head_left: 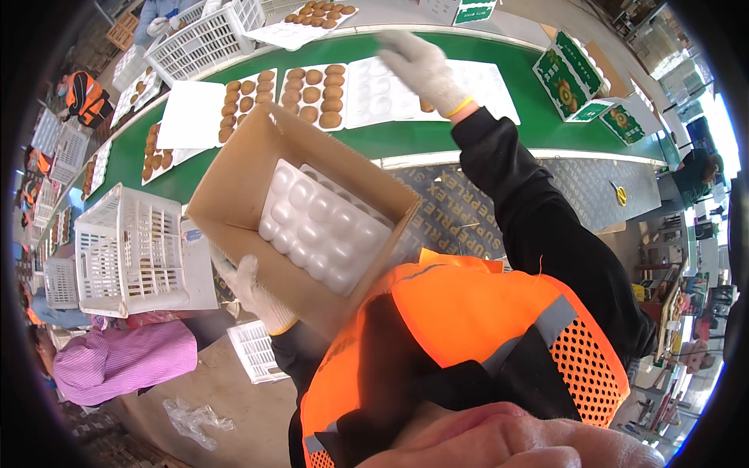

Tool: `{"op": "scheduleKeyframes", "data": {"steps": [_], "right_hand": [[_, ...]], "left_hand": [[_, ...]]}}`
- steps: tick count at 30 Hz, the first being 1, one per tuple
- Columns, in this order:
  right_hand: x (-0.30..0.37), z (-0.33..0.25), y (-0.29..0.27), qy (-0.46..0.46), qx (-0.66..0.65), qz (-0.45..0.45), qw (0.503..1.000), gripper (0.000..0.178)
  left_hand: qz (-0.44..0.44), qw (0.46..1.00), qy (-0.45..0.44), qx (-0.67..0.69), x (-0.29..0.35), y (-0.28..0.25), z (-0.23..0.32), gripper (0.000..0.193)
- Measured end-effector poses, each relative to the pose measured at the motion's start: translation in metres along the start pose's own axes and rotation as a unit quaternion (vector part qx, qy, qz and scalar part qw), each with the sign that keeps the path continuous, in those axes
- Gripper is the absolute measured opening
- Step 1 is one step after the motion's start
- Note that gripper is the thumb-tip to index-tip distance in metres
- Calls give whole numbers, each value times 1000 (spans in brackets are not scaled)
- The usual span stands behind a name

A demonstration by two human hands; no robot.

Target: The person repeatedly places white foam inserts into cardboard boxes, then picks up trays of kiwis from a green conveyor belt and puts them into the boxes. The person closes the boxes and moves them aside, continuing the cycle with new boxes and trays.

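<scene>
An open cardboard box [234, 187] is tilted against my body, with white moulded plastic fruit trays [320, 226] inside it. My left hand [256, 295], in a white knit glove, supports the box by its outer left side. My right hand [421, 72], also gloved, reaches over the green conveyor belt [523, 74] with its fingers stretched out and nothing visible in them. Beneath and beside it lie white trays [373, 93], and a kiwifruit [426, 105] shows by the wrist. Left of these, a tray of brown kiwifruit [312, 95] sits on the belt.
A white plastic crate [129, 249] stands at left beside a person in a pink striped top [129, 359]. Printed green cartons [569, 78] are at the belt's right end. Yellow-handled scissors [619, 193] lie on the board at right. Clear plastic film [195, 421] is on the floor.
</scene>
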State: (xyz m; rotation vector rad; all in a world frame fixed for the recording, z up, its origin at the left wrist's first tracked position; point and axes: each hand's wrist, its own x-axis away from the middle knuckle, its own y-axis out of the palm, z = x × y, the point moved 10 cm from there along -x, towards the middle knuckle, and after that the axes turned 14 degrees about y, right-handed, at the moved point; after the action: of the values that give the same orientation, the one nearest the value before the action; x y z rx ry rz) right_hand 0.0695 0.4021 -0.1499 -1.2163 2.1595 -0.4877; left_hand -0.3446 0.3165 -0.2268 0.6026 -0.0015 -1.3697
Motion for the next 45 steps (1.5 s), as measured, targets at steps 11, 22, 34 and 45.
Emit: {"op": "scheduleKeyframes", "data": {"steps": [11,22,34,45], "right_hand": [[143,573,-90,541,-470,319,620,43],[176,468,-165,548,-271,369,700,35],[372,239,-180,480,-217,331,783,47],[252,269,-130,144,299,63,941,76]], "left_hand": [[-11,984,30,-176,13,-33,-8,67],[-73,952,81,-285,5,-64,-7,57],[1,989,-26,-147,-6,-101,-33,65],[-215,728,477,-444,18,-107,1,50]]}}
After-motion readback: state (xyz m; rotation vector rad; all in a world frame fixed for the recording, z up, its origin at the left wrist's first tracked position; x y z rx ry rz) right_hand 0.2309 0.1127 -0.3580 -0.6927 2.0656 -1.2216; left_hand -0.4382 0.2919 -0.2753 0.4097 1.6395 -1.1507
